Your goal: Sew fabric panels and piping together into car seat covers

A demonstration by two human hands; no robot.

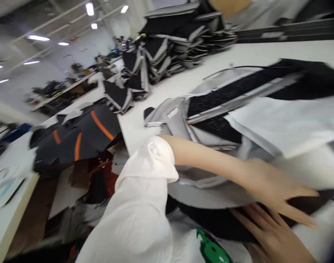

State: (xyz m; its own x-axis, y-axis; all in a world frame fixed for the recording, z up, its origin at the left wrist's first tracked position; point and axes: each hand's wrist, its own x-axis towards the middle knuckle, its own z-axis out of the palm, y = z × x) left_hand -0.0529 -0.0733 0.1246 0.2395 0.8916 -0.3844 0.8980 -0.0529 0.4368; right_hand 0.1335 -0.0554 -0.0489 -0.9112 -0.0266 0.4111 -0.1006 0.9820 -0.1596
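My left hand (273, 182), at the end of a white sleeve, reaches across a grey and black fabric piece, its fingers spread and blurred. Just below it, my right hand (273, 233) lies with fingers apart on black fabric, near the front edge of the work. The grey fabric piece (211, 193) has a curved edge and runs under my left forearm. Behind it lies black fabric with a grey strip (238, 96). A pale sheet (290, 120) covers part of the fabric at the right.
Stacks of black and grey cut pieces (180, 40) stand at the back of the white table (167, 87). Dark fabric with orange strips (79, 135) is at the left, above brown and red scraps (82, 171). A dark rail (287, 33) crosses the back right.
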